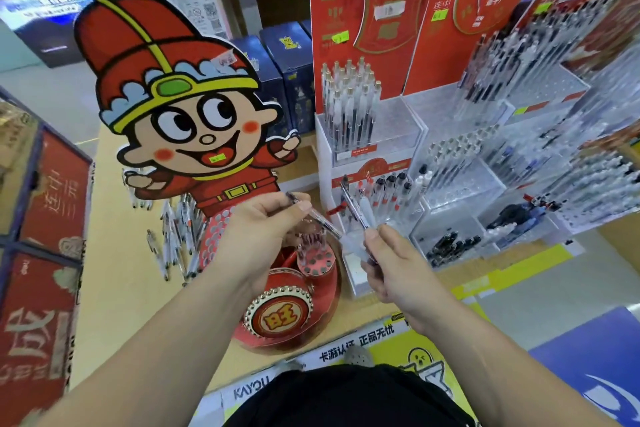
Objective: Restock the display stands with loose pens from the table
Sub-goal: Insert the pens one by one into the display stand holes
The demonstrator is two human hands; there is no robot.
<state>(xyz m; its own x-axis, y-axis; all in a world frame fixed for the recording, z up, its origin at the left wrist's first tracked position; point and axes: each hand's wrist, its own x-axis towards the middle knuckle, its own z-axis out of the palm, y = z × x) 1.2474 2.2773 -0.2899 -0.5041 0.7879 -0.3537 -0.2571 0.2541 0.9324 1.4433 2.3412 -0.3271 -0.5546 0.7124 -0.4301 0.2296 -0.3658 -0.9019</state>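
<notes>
While both hands hover over the pale yellow wooden counter [114,253], a tall cardboard cut-out of a cartoon child in a red hat [180,107] stands toward its left side. Red-backed tiered display stands with clear plastic compartments [408,121] fill the counter's right side, with rows of pens upright in them. Near the front edge sits a round red drum-shaped display stand with gold studs [280,319]; its small perforated cup [313,258] holds a few pens. Loose white pens [173,243] lie scattered beside the cut-out's base, toward the left edge. The left hand [256,236] pinches a clear-barrelled pen [325,224], tilted above that cup. The right hand [391,270] grips a small bundle of clear and black pens [356,208] that points up and left.
</notes>
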